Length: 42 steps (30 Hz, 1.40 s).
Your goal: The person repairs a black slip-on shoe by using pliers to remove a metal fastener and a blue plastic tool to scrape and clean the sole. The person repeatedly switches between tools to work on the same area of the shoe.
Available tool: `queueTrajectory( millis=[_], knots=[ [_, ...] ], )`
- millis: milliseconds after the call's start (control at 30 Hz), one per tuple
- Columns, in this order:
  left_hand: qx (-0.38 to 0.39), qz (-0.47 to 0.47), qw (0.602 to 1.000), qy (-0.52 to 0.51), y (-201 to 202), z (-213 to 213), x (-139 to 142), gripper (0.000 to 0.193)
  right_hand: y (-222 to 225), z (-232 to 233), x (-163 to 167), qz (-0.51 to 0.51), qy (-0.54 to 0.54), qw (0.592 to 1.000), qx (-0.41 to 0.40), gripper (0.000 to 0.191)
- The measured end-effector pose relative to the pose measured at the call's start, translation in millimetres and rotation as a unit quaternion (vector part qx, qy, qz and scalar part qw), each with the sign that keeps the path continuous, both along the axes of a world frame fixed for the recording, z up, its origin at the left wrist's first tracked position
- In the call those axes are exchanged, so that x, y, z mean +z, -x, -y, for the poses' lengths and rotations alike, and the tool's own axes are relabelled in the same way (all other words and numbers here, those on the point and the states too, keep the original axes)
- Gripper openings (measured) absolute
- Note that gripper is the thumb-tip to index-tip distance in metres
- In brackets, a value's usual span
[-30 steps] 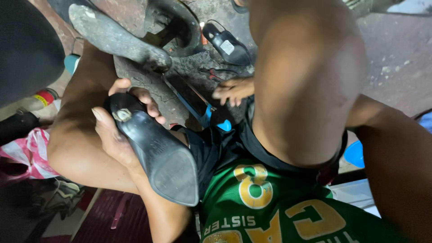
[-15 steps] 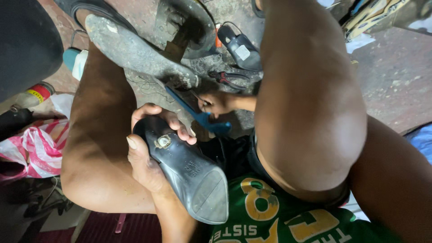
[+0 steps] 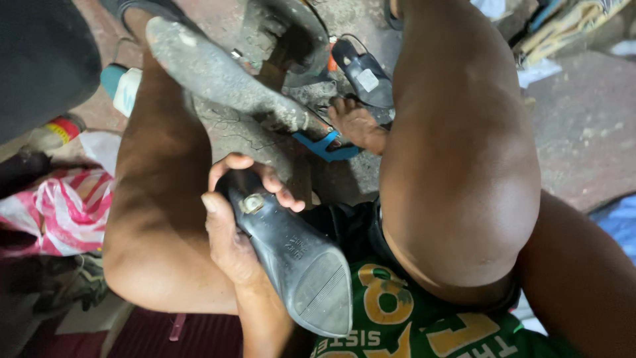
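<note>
While the left hand (image 3: 228, 232) grips the black high-heeled shoe (image 3: 291, 262) sole-up at its heel stub, thumb along one side and fingers curled over the other, the right hand (image 3: 358, 124) now rests on a blue-handled tool (image 3: 324, 146) just beyond it. Over the last second the shoe has come closer and turned, showing its worn heel tip. Farther out lie a dusty grey sandal (image 3: 218, 76), a black sandal (image 3: 368, 79) and pink-striped cloth (image 3: 63, 212); whether the right hand has closed on the tool, I cannot tell.

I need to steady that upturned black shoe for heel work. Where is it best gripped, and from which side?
Grip the narrow waist of the black shoe just below the heel stub, coming from the left as the left hand does. The sole faces up and widens toward the toe, so probably the waist fits a palm best.
</note>
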<state>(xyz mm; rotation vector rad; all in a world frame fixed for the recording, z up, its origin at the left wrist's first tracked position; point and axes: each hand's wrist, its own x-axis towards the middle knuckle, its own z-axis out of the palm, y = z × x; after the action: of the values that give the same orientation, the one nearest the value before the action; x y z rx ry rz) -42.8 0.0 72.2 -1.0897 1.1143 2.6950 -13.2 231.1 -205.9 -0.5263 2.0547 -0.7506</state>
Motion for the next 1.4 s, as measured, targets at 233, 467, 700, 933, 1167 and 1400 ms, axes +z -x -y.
queueTrajectory(
  millis=[233,467,700,933,1167,1400],
  knots=[
    [0.007,-0.026,0.999,-0.046,0.8,-0.7,5.2,0.055,10.2,-46.6,-8.1,0.01,-0.034,0.999,-0.021,0.019],
    [-0.019,-0.112,0.989,-0.097,-20.5,6.9,14.3,0.056,9.3,-98.5,14.9,-0.004,-0.061,0.997,-0.057,0.017],
    [-0.07,-0.229,0.959,-0.152,-55.6,10.6,30.6,0.055,8.0,-134.4,57.2,-0.063,-0.061,0.988,-0.129,0.016],
    [-0.092,-0.286,0.939,-0.17,-79.7,11.5,45.5,0.057,-8.6,-163.4,115.5,-0.137,-0.026,0.965,-0.224,0.015],
    [-0.097,-0.284,0.936,-0.184,-95.3,15.2,58.6,0.056,-77.7,-175.9,162.5,-0.203,0.037,0.92,-0.333,0.014],
    [-0.121,-0.316,0.93,-0.143,-103.3,15.7,61.4,0.058,-97.6,-166.1,205.5,0.043,0.207,0.805,-0.554,0.013]
  ],
)
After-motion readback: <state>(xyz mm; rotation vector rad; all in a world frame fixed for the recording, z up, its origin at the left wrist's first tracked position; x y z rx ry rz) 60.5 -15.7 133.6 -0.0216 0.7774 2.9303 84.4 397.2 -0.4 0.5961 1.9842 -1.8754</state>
